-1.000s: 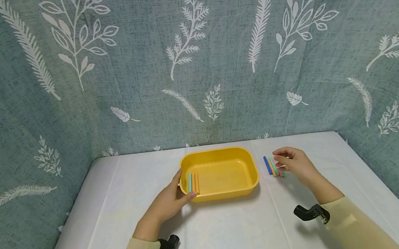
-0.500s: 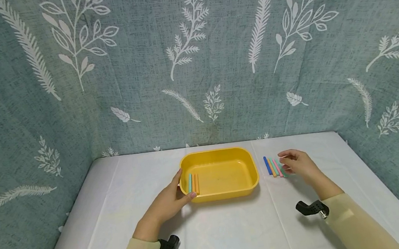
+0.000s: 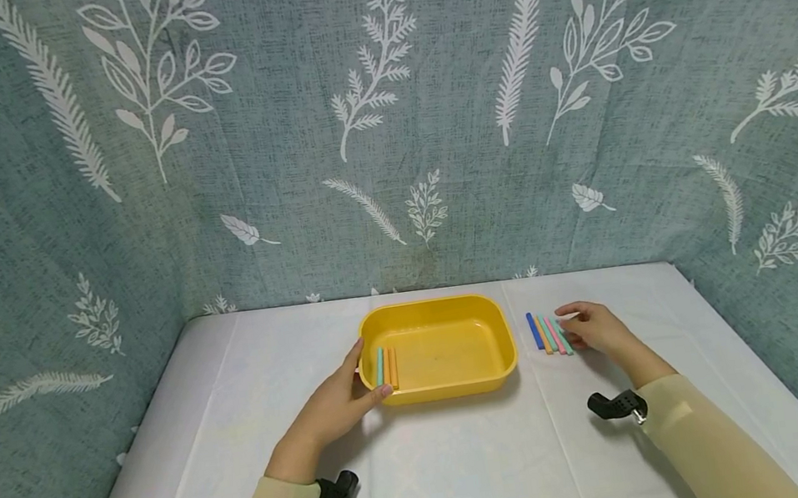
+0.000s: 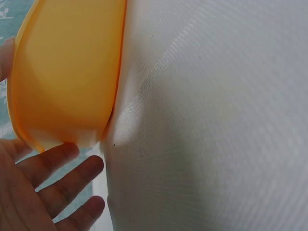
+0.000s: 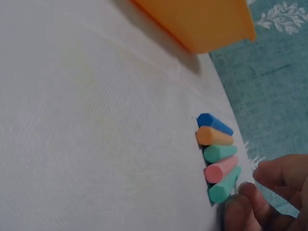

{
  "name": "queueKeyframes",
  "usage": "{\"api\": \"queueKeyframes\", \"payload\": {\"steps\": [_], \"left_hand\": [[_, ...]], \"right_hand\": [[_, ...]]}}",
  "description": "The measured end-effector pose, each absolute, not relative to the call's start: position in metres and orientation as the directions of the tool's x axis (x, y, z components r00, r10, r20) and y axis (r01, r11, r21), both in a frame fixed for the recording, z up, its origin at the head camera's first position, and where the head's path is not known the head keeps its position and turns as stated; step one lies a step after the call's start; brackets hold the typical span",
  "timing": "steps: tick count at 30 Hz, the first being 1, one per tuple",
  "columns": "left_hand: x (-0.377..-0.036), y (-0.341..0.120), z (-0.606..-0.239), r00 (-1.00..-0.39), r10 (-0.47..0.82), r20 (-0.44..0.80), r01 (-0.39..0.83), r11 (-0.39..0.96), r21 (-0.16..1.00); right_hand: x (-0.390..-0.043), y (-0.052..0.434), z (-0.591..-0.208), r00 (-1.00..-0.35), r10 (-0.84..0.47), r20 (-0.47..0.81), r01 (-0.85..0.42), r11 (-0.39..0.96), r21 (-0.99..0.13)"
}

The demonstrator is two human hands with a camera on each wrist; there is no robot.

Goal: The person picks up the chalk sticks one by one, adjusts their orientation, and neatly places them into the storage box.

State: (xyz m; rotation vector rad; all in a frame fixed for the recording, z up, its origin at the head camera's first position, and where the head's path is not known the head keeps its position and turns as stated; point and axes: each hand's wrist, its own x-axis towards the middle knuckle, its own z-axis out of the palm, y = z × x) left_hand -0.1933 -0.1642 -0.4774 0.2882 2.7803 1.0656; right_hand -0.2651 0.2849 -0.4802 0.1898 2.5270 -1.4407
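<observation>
Resting against the near left corner of the yellow tray (image 3: 501,335), the left hand (image 3: 336,404) lay with straight, relaxed fingers, gripping nothing. Across the tray, the right hand (image 3: 594,328) hovered with fingers loosely curled and holding nothing, its fingertips (image 5: 240,197) just beside a row of five chalk sticks (image 3: 550,333) lying side by side on the white table (image 3: 458,468). Three more sticks (image 3: 387,366) lay inside the tray at its left end.

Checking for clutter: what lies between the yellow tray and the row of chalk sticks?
Only bare white cloth between yellow tray and chalk sticks; the head view shows it.
</observation>
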Motion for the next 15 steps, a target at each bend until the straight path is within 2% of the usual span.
{"api": "queueKeyframes", "payload": {"steps": [15], "left_hand": [[-0.1925,-0.1637,-0.4759,-0.969,0.237,-0.074,0.125,0.721,0.681]], "right_hand": [[-0.2737,0.2797,-0.4805,-0.953,-0.053,-0.3,0.178,0.702,-0.689]]}}
